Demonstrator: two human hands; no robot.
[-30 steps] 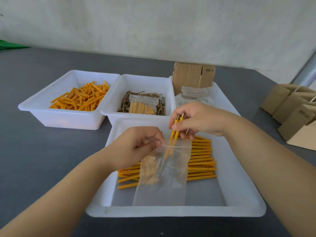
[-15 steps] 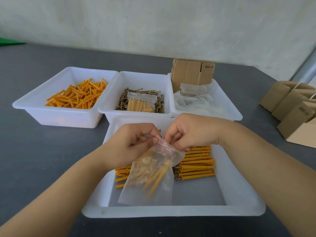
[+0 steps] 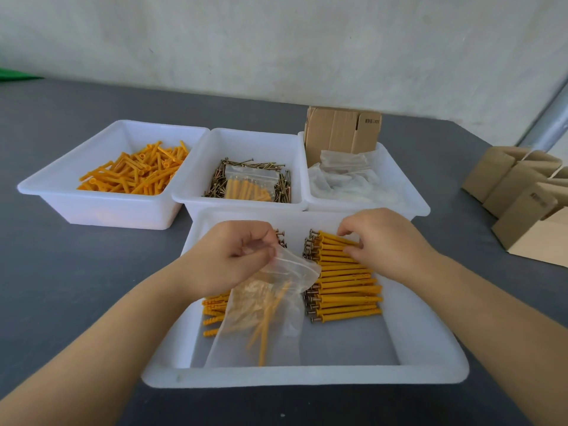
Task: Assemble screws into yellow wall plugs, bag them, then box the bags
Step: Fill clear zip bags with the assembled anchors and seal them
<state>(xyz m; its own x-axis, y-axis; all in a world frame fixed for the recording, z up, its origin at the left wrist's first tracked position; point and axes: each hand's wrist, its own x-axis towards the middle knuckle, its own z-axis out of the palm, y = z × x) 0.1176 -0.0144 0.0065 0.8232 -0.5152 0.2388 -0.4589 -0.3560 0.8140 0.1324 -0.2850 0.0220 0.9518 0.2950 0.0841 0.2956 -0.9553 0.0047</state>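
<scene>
Left hand (image 3: 229, 256) pinching mouth of clear bag (image 3: 264, 309), a few plugs inside, over near tray (image 3: 307, 376). Right hand (image 3: 381, 241) fingers curled, picking at assembled plugs (image 3: 344, 290) stacked in tray; firm grasp not discernible.

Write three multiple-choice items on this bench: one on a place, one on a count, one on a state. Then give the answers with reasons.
1. Where does the filled bag lie?
A. on the screws in the middle bin
B. in the left bin
C. on the table

2. How many white bins show?
A. two
B. four
C. six

3. What is the left hand doing?
A. resting flat
B. holding a screw
C. pinching the mouth of the clear bag

Answers:
1 A, it rests on the screws in the middle bin.
2 B, three stand behind and the near bin is in front.
3 C, its fingers curl round the bag's top while the right hand touches the assembled plugs.
</scene>
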